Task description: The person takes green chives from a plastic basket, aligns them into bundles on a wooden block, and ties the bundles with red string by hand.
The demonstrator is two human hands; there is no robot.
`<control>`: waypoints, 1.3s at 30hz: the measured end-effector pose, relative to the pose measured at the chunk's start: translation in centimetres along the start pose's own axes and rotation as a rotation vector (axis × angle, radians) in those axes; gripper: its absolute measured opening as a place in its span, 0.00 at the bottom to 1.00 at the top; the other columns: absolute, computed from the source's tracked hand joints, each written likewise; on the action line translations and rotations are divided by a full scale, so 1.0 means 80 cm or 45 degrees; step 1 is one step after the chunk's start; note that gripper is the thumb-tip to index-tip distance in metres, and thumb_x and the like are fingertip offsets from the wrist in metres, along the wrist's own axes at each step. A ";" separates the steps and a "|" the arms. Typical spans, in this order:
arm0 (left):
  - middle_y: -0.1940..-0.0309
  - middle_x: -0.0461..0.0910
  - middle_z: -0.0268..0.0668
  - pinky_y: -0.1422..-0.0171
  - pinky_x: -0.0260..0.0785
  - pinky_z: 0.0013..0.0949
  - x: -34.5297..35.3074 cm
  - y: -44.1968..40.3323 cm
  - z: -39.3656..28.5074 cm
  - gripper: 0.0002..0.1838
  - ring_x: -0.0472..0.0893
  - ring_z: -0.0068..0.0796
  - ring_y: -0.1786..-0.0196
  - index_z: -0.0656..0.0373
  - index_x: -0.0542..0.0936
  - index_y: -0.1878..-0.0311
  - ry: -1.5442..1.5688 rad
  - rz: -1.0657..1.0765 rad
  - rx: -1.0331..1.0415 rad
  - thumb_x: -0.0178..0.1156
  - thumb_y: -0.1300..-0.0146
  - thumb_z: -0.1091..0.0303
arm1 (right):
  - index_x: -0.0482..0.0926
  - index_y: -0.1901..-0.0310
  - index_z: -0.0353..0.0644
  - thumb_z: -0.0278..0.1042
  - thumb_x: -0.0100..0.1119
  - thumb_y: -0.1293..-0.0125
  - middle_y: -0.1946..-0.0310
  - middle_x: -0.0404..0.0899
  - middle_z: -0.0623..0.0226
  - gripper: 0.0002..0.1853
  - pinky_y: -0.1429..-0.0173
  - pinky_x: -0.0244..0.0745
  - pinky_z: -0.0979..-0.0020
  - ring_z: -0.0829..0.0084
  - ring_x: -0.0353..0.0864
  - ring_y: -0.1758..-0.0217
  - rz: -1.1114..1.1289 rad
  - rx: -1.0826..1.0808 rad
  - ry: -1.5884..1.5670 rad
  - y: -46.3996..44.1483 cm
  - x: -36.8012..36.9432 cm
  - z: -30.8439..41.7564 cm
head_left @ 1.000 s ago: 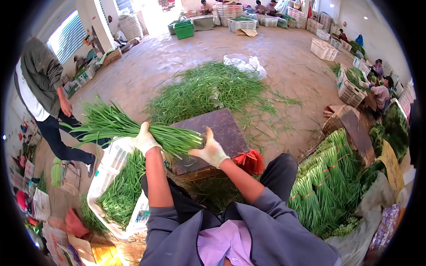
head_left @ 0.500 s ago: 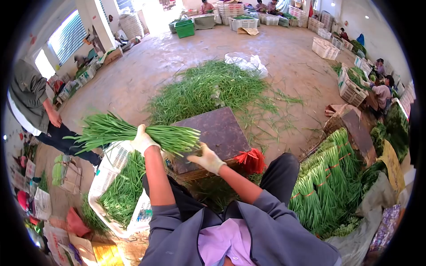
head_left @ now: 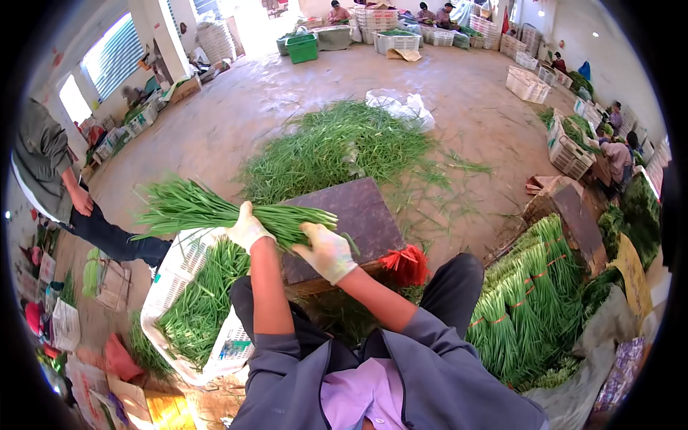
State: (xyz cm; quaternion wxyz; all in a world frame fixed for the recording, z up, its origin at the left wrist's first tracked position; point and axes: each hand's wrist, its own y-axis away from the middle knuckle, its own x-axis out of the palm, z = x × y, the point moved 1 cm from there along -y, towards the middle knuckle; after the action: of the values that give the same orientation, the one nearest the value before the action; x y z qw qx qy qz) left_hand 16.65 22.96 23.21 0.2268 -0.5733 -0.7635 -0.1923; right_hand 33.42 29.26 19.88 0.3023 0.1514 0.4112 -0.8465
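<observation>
A: Quick status on the hands?

B: L hand (head_left: 249, 228), gloved, is closed round the green bunch (head_left: 204, 210), approx. mid-length. R hand (head_left: 327, 252), also gloved, is at the pale stalk ends; can't tell if it's pinching any or just pressed on them.

A: Bunch pos?

B: Up off the bench (head_left: 362, 208), roughly horiz., pale ends twd the R, leafy tips out to the L, nr the far end of the white crate (head_left: 179, 261). Loose greens (head_left: 204, 308) in that crate.

A: Anything else by the bench?

B: Red strips (head_left: 403, 265) at its nr R corner. Loose green pile (head_left: 337, 150) on the floor (head_left: 308, 82) beyond, w/ a white plastic bag (head_left: 408, 107) beside it. Tied bunches (head_left: 534, 290) on the person's R, red-orange bands round them.

A: Others nearby?

B: One co-worker (head_left: 46, 161), dark jacket, standing far L.
</observation>
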 end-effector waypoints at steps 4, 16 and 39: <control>0.36 0.73 0.44 0.43 0.75 0.43 -0.001 0.011 0.011 0.48 0.78 0.39 0.51 0.60 0.57 0.25 -0.059 0.002 0.074 0.68 0.50 0.83 | 0.80 0.65 0.46 0.34 0.59 0.36 0.67 0.78 0.61 0.03 0.59 0.78 0.55 0.56 0.82 0.61 0.035 -0.096 0.212 -0.020 0.015 -0.024; 0.33 0.70 0.45 0.39 0.73 0.44 -0.003 0.012 -0.034 0.51 0.76 0.39 0.45 0.58 0.53 0.23 -0.142 -0.078 0.063 0.67 0.50 0.84 | 0.82 0.63 0.42 0.38 0.65 0.36 0.61 0.79 0.56 0.09 0.52 0.77 0.58 0.52 0.81 0.56 0.045 0.126 -0.108 -0.008 -0.019 -0.055; 0.42 0.78 0.39 0.43 0.76 0.42 -0.042 -0.068 -0.002 0.36 0.81 0.39 0.49 0.60 0.71 0.34 0.166 -0.080 -0.164 0.65 0.50 0.86 | 0.85 0.60 0.41 0.37 0.64 0.38 0.64 0.84 0.50 0.10 0.55 0.78 0.58 0.51 0.85 0.60 0.405 0.437 -0.156 0.048 -0.001 -0.179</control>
State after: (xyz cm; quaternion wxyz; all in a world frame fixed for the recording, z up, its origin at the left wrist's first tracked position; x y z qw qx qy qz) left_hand 12.27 18.75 21.26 0.2324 -0.5489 -0.7507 -0.2849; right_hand 36.05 38.75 8.78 0.4261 0.2116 0.2132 -0.8534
